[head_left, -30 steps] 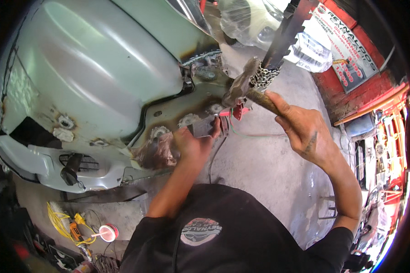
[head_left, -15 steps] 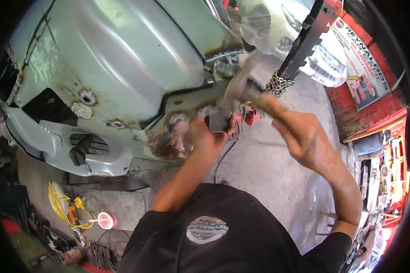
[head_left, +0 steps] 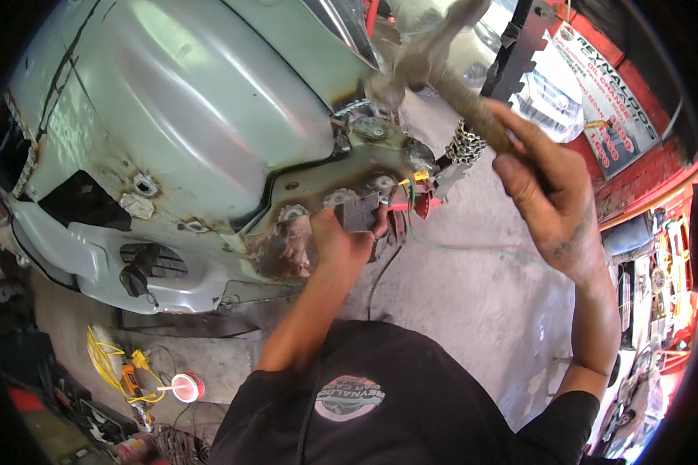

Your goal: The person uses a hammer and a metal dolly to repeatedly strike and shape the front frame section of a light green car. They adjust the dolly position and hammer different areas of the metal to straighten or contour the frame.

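Note:
My right hand [head_left: 554,198] is wrapped round the handle of a hammer [head_left: 465,105], raised above the car body; its head is smeared by motion. My left hand [head_left: 340,242] grips a dark grey metal block [head_left: 361,215] with a flat face, its fingers partly hidden behind it. The block sits at the edge of the scorched, bare-metal panel [head_left: 287,244]. Rough round patches mark the metal beside it. Hammer and block are apart.
A pale green car body [head_left: 202,93] fills the upper left. A chain [head_left: 465,146] hangs from a notched black post [head_left: 529,58]. A thin green cable [head_left: 442,246] crosses the concrete floor. At lower left lie an orange power tool [head_left: 131,380], yellow cord and a small tub [head_left: 187,387].
The hammer has risen with my right hand, from close by the block to well above it. My left hand keeps the block at nearly the same spot. The view has shifted slightly.

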Demonstrator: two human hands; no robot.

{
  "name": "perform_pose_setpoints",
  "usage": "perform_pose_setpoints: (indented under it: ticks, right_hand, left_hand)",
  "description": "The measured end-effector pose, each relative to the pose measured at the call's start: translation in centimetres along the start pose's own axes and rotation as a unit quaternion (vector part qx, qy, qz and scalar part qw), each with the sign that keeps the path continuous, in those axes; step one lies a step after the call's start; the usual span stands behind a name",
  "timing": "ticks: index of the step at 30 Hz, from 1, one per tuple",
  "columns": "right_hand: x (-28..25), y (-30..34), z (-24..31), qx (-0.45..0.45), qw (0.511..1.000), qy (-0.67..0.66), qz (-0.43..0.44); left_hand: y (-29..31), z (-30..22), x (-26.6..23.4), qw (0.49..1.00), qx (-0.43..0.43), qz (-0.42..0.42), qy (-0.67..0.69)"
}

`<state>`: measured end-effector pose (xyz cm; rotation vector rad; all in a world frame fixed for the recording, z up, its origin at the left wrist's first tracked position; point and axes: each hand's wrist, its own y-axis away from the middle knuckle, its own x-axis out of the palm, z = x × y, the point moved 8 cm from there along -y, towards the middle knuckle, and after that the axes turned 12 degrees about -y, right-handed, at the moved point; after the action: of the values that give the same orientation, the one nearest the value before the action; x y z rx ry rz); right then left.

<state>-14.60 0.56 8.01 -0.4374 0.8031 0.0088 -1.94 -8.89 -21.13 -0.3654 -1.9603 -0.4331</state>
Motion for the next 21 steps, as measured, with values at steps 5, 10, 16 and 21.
perform_pose_setpoints:
  ticks: [5, 10, 16, 21]
  right_hand:
    - [1.5, 1.0, -1.4, 0.001, 0.995, 0.058, 0.08]
    - [0.8, 0.2, -0.9, 0.05, 0.997, 0.018, 0.062]
    - [4.6, -0.9, -0.6, -0.043, 0.987, 0.038, 0.148]
    - [4.5, -2.0, 0.4, 0.082, 0.99, -0.032, 0.114]
  left_hand:
    - [1.1, 0.3, -0.7, 0.998, -0.015, -0.058, 0.034]
    - [1.9, -0.1, -0.4, 0.997, 0.012, 0.061, 0.041]
    - [2.8, -0.3, 0.1, 0.997, -0.012, 0.044, 0.068]
    - [2.9, -1.0, -0.8, 1.0, 0.009, 0.026, 0.004]
